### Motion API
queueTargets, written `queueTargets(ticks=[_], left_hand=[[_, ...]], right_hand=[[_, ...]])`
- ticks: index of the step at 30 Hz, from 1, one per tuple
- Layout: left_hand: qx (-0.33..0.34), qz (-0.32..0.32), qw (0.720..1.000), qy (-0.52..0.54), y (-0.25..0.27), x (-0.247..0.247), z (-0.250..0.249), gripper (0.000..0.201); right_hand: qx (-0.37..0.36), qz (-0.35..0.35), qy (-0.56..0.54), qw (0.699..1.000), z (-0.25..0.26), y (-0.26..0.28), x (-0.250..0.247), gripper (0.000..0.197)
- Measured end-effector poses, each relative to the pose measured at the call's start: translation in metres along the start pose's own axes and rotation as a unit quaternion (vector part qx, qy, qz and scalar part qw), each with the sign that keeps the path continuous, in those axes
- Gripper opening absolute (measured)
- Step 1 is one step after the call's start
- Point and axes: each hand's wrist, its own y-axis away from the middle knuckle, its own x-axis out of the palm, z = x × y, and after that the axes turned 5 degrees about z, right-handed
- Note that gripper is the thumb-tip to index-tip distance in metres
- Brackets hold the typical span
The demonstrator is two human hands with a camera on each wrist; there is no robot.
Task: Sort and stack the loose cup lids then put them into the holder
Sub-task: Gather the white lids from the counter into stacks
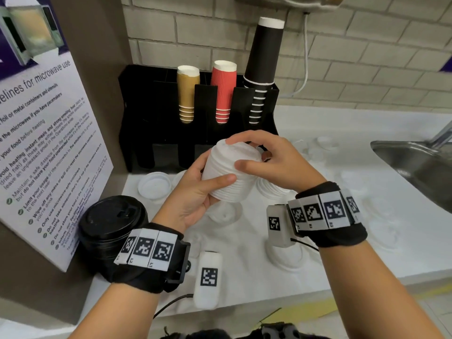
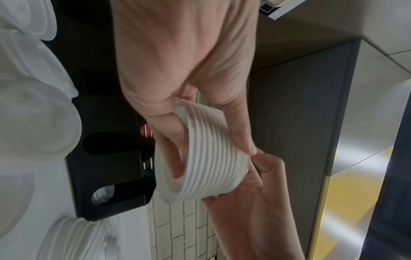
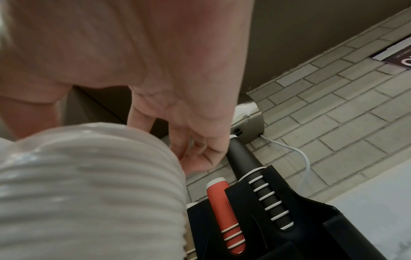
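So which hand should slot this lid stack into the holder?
Right, probably. The right hand caps the stack on the end nearest the holder; the left hand only cradles it underneath.

We see a tilted stack of ribbed white plastic cup lids point(image 1: 228, 172) held above the counter, before the black plastic holder point(image 1: 137, 113) with slots.

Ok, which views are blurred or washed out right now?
Head view: sharp, but loose lids wash out against the white counter. Left wrist: lid stack slightly motion-blurred. Right wrist: stack close and out of focus, cups sharp.
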Motion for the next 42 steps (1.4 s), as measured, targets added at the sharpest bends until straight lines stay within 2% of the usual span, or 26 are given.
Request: queueTargets(ticks=[8,10,12,14,15,16,18,20,23,25,28,30,33,35,37,39,42], left_hand=[[0.008,0.001,0.999,0.047,-0.005,0.004,0.001,0.067],[0.015,-0.014,0.998,0.063,-0.009,0.005,0.001,0.060],[0.024,-0.032,0.996,0.078,-0.013,0.006,0.000,0.054],[0.039,-0.052,0.994,0.083,-0.016,0.005,-0.001,0.056],[0.047,-0.060,0.993,0.085,-0.017,0.005,-0.002,0.057],[0.055,-0.065,0.993,0.087,-0.018,0.004,-0.004,0.057],[0.067,-0.069,0.991,0.090,-0.020,0.005,-0.006,0.055],[0.075,-0.071,0.991,0.089,-0.022,0.007,-0.007,0.062],[0.072,-0.062,0.992,0.078,-0.026,0.013,-0.007,0.095],[0.069,-0.056,0.993,0.075,-0.026,0.016,-0.004,0.105],[0.060,-0.071,0.993,0.078,-0.023,0.018,0.001,0.094],[0.061,-0.082,0.992,0.077,-0.020,0.019,0.002,0.073],[0.062,-0.090,0.991,0.076,-0.019,0.019,0.003,0.059],[0.070,-0.095,0.990,0.075,-0.020,0.019,0.003,0.059],[0.081,-0.097,0.989,0.074,-0.021,0.018,0.002,0.067],[0.086,-0.085,0.990,0.075,-0.020,0.015,0.000,0.085],[0.094,-0.063,0.990,0.081,-0.017,0.010,-0.003,0.095]], right_hand=[[-0.014,-0.005,0.033,0.999,-0.002,0.000,-0.008,0.039],[-0.006,-0.027,0.019,0.999,-0.006,-0.001,-0.014,0.032],[0.021,-0.049,-0.020,0.998,-0.015,-0.003,-0.021,0.014],[0.085,-0.016,0.017,0.996,-0.029,-0.002,-0.026,0.011],[0.119,0.044,0.086,0.988,-0.037,0.000,-0.028,0.013],[0.144,0.126,0.169,0.967,-0.044,0.004,-0.028,0.016],[0.160,0.288,0.300,0.895,-0.055,0.014,-0.023,0.025],[0.173,0.382,0.365,0.831,-0.062,0.024,-0.013,0.050],[0.160,0.444,0.437,0.766,-0.069,0.035,0.000,0.087],[0.123,0.474,0.500,0.714,-0.072,0.043,0.008,0.105],[0.100,0.493,0.563,0.655,-0.075,0.052,0.020,0.115],[0.092,0.494,0.579,0.643,-0.075,0.056,0.025,0.114],[0.068,0.482,0.571,0.661,-0.074,0.057,0.024,0.107],[0.050,0.460,0.549,0.696,-0.073,0.053,0.018,0.103],[0.048,0.433,0.498,0.750,-0.071,0.045,0.008,0.097],[0.065,0.394,0.423,0.813,-0.067,0.033,-0.005,0.091],[0.085,0.291,0.302,0.904,-0.064,0.013,-0.030,0.083]])
